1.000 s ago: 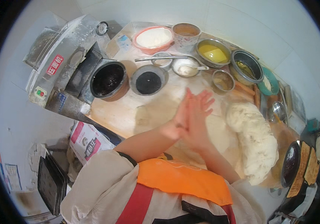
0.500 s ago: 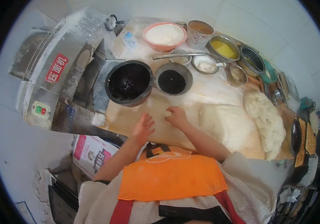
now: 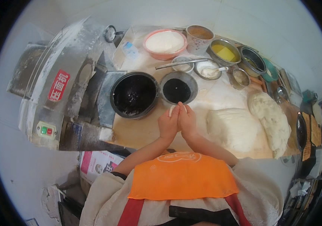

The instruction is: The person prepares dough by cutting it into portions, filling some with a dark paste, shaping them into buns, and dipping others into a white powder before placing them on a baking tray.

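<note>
A small piece of white dough [image 3: 176, 109] is sitting pinched between the two hands, just peeking out above the fingertips, so most of it is hidden and its full shape cannot be told. The left hand [image 3: 168, 124] and the right hand [image 3: 187, 122] are pressing palm to palm around it, fingers nearly closed and pointing away from the body, hovering over the floured tabletop [image 3: 138, 132]. Judging by its look, the piece is light, soft and pliable, likely a little tacky; it is probably best cupped loosely in the palms rather than squeezed at the edges, since hard pressure is likely to flatten or tear it. Just beyond the fingertips a small metal bowl of dark filling [image 3: 178, 90] is standing, and to the left of it a larger black pot [image 3: 134, 95] of the same dark stuff. To the right of the hands a big slab of white dough [image 3: 233, 127] is lying on the tabletop, with a long rougher dough mass [image 3: 271, 119] farther right. Well beyond the hands are standing a pink basin of flour [image 3: 164, 43], a bowl of yellow liquid [image 3: 225, 53] and several small steel bowls [image 3: 210, 70]. To the far left a flour-dusted metal machine [image 3: 61, 98] is sitting beside the tabletop. Below the hands, an orange apron [image 3: 181, 177] is covering the person's front.
</note>
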A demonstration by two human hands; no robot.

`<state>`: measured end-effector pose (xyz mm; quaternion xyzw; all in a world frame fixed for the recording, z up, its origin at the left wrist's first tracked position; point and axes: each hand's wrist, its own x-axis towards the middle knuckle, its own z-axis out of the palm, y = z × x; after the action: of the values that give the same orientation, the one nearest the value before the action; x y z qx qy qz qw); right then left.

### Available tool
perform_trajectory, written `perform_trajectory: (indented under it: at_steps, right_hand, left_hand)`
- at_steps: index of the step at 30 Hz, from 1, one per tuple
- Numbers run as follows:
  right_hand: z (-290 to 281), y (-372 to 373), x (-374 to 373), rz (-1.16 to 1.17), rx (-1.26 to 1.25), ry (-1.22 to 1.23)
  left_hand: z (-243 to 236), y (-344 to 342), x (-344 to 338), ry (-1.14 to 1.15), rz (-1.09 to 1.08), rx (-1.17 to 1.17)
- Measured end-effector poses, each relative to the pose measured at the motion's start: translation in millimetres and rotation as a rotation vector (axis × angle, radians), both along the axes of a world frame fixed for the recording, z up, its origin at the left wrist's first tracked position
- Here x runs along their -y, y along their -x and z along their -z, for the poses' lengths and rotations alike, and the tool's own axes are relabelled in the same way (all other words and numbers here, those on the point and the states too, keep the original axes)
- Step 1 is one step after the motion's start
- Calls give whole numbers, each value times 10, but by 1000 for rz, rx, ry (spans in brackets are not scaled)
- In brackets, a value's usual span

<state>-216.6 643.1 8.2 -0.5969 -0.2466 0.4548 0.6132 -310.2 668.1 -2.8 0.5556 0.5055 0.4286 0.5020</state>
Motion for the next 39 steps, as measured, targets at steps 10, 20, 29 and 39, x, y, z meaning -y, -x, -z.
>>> perform_trajectory:
  at_steps: [10, 20, 29, 39]
  right_hand:
    - [176, -862, 421, -269, 35, 84]
    - [-196, -409, 140, 73, 516, -115]
    - [-269, -571, 183, -134, 295, 101]
    - [-363, -1725, 213, -31, 711, -46]
  left_hand:
    - [-70, 145, -176, 534, 183, 185]
    - [-34, 216, -130, 552, 409, 345]
    - [-284, -65, -308, 548, 530, 329]
    - [-226, -70, -153, 356, 387, 66]
